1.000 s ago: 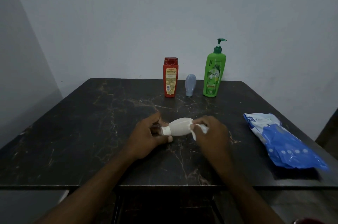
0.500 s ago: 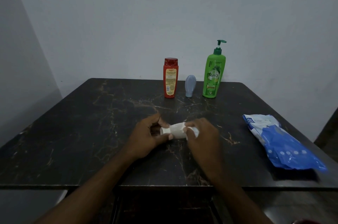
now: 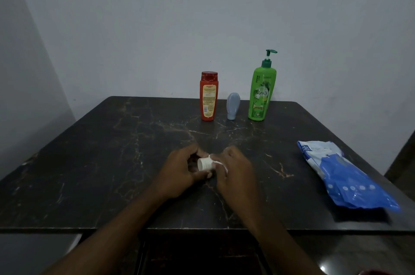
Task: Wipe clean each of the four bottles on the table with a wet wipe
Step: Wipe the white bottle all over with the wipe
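Left hand [image 3: 182, 171]: closed around cap end of white bottle [image 3: 204, 164], above table [image 3: 112, 162] centre.
Right hand [image 3: 235, 171]: wrapped over bottle body, clutching wipe [image 3: 221, 164] against it.
White bottle: horizontal between both hands; only cap end visible.
Back edge, upright: red bottle [image 3: 208, 96], grey bottle [image 3: 233, 105], green pump bottle [image 3: 262, 91].
Wipe pack [image 3: 343, 175]: flat, right side of table.

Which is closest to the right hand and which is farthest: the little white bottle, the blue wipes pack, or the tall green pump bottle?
From the right hand:
1. White bottle: touching it, held between both hands at the table's middle.
2. Blue wipes pack: lying off to the right side.
3. Green pump bottle: standing at the table's far edge, by the wall.
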`<state>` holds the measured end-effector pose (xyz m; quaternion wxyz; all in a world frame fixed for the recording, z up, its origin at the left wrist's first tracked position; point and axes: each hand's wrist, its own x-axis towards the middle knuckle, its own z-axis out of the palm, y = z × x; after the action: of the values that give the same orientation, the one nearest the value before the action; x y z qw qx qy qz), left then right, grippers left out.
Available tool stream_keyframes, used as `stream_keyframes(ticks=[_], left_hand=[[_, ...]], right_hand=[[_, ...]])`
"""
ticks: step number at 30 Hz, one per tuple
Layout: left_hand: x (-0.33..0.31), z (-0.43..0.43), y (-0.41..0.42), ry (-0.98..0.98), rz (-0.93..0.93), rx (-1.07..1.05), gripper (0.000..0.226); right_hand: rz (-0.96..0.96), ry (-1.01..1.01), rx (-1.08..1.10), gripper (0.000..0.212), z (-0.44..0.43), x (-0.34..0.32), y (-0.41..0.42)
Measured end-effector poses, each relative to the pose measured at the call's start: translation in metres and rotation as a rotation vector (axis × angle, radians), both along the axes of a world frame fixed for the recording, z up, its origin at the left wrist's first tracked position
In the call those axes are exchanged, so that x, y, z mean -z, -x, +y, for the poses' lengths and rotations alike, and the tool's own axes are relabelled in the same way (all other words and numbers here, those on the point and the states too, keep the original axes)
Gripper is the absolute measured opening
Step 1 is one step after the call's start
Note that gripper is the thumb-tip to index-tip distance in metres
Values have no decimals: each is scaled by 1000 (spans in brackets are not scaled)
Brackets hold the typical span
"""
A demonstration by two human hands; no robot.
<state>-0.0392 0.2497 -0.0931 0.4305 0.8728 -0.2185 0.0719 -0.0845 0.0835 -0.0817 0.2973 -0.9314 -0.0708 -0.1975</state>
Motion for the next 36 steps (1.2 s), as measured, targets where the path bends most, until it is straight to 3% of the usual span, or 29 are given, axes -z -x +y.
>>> stream_keyframes(ticks=[6, 11, 16, 23, 28, 36], left_hand=[[4, 2, 0, -57, -75, 3, 39], [6, -1, -1, -93, -196, -7, 39], [11, -1, -2, -96, -260, 14, 34], [8, 1, -2, -108, -256, 16, 37], [6, 3, -1, -90, -202, -10, 38], [4, 1, 1, -52, -126, -8, 36]], right_hand=[[-28, -77, 182, 30, -34, -1, -8], [34, 112, 38, 28, -11, -12, -3], [-51, 228, -95, 32, 4, -2, 5], [-53, 219, 19, 42, -25, 1, -13], [44, 98, 152, 21, -51, 3, -24], [177, -373, 161, 11, -61, 10, -32]])
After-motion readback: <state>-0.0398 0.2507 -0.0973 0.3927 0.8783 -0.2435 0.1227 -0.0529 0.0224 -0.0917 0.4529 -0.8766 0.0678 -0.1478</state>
